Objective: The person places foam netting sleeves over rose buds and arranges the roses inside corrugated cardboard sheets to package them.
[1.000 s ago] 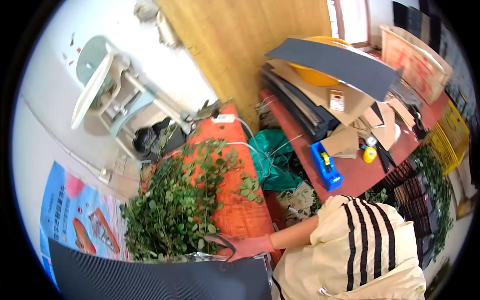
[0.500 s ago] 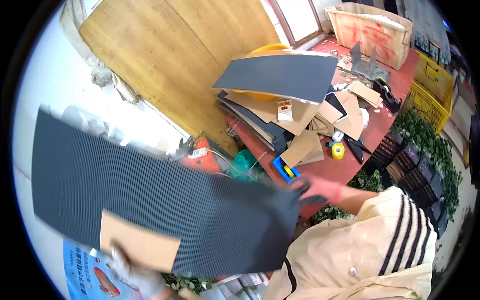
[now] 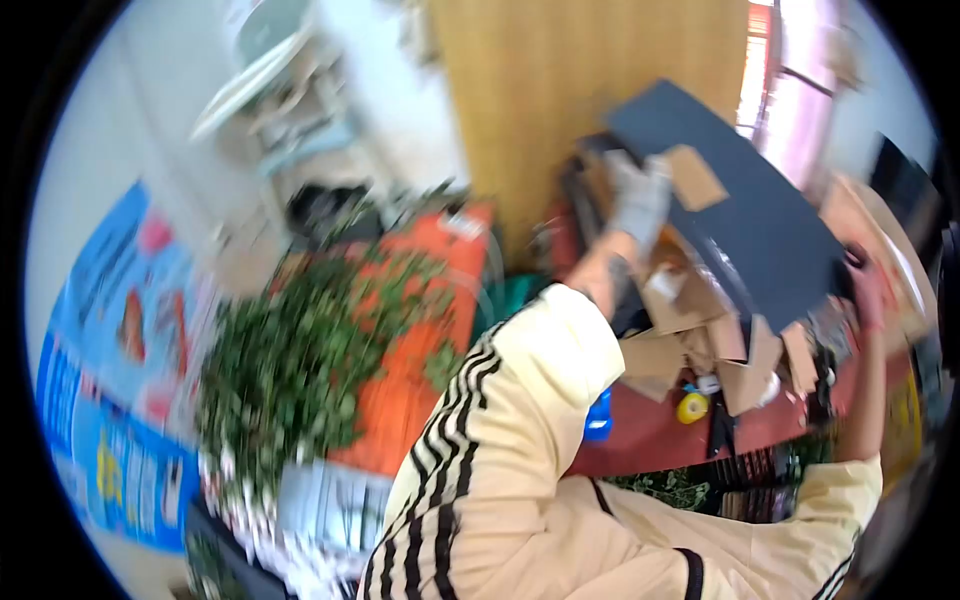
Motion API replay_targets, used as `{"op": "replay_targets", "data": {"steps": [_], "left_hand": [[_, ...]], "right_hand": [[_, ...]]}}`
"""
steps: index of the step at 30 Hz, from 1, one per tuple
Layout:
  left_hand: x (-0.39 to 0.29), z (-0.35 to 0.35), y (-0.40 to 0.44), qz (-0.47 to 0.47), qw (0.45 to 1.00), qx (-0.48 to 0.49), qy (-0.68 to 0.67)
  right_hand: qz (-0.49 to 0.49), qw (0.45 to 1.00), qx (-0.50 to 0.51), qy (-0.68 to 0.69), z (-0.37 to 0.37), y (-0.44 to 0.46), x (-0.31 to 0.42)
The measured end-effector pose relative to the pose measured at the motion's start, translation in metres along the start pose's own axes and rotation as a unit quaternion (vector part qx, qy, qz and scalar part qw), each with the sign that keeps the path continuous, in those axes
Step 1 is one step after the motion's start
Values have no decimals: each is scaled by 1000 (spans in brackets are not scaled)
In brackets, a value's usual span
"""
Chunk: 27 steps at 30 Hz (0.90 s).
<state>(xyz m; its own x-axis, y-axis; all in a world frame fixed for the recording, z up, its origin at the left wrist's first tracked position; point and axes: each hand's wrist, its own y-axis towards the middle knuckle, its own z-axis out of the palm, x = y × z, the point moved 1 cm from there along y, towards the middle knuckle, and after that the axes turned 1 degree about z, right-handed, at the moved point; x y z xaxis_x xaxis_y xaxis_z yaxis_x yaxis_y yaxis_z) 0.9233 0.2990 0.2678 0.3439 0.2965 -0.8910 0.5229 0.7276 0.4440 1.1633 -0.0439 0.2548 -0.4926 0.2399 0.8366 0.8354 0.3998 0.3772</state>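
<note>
A large dark corrugated sheet (image 3: 765, 215) lies tilted over the pile on the red table, between my two gloved hands. A small brown cardboard piece (image 3: 693, 178) rests on its left part. My left hand (image 3: 637, 195), in a whitish glove, is at the sheet's left edge beside that piece; motion blurs its fingers. My right hand (image 3: 866, 290), in a pink and dark glove, is at the sheet's right end with its fingers closed on the edge. Beneath the sheet are brown cardboard pieces (image 3: 655, 357).
The red table (image 3: 640, 435) also bears yellow tape (image 3: 692, 407) and a blue dispenser (image 3: 598, 416). Leafy stems (image 3: 290, 350) cover part of an orange surface (image 3: 400, 400) on the left. A large bin (image 3: 870, 235) stands at the right, a high chair (image 3: 290, 120) at the upper left.
The dark sheet and the small cardboard piece have moved from the lower left onto the pile on the red table. Both hands have gone with them, and the view has turned.
</note>
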Motion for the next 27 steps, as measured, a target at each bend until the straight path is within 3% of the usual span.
{"op": "replay_targets", "data": {"steps": [2, 4, 6, 7, 8, 10, 11, 12, 13, 14, 16, 17, 19, 22, 23, 24, 25, 26, 27], "left_hand": [[25, -18, -67, 4, 996, 25, -90], [49, -59, -151, 32, 992, 118, -42], [70, -106, -235, -101, 955, 276, -46], [85, -122, -281, -146, 899, 257, -322], [77, -149, -317, -228, 935, 204, -181], [76, -188, -387, -351, 925, 54, -134], [70, -218, -412, -380, 924, 19, 36], [89, -234, -449, -303, 945, -61, 109], [103, -244, -480, -219, 946, -148, 187], [95, -252, -498, -204, 939, -197, 195], [60, -241, -569, -268, 897, -307, 169], [49, -239, -581, -254, 896, -322, 171], [22, -233, -623, -315, 808, -485, -111], [-13, -230, -685, -280, 780, -559, -9], [-20, -225, -713, -264, 773, -575, 50], [-26, -221, -741, -250, 759, -591, 109], [-17, -220, -770, -193, 747, -635, 35], [-7, -220, -799, -130, 728, -673, -37], [-16, -213, -814, -111, 700, -695, -120]], "right_hand": [[42, 968, -42, -242, -11, 19, -28], [-30, 974, -118, -190, 18, -29, 27], [-156, 973, -154, -73, 76, -84, 39], [-186, 974, -125, -21, 113, -121, 37], [-176, 982, -63, 19, 152, -159, 32], [-38, 986, 154, 55, 230, -236, 19], [21, 958, 283, 44, 261, -262, 19], [27, 907, 419, 20, 287, -281, 25], [-106, 826, 553, 35, 321, -291, 31], [-218, 710, 665, 86, 354, -301, 36], [-285, 533, 793, 74, 346, -357, 116], [-168, 529, 800, 227, 364, -379, 102], [-101, 362, 921, 104, 365, -438, 187], [-96, 284, 953, 39, 359, -526, 245], [-84, 212, 971, 64, 354, -562, 257], [-237, 122, 958, 108, 359, -599, 271], [-216, 166, 948, 164, 357, -636, 256], [-334, 99, 930, 114, 351, -677, 271], [-406, 121, 903, 72, 354, -711, 255]]}}
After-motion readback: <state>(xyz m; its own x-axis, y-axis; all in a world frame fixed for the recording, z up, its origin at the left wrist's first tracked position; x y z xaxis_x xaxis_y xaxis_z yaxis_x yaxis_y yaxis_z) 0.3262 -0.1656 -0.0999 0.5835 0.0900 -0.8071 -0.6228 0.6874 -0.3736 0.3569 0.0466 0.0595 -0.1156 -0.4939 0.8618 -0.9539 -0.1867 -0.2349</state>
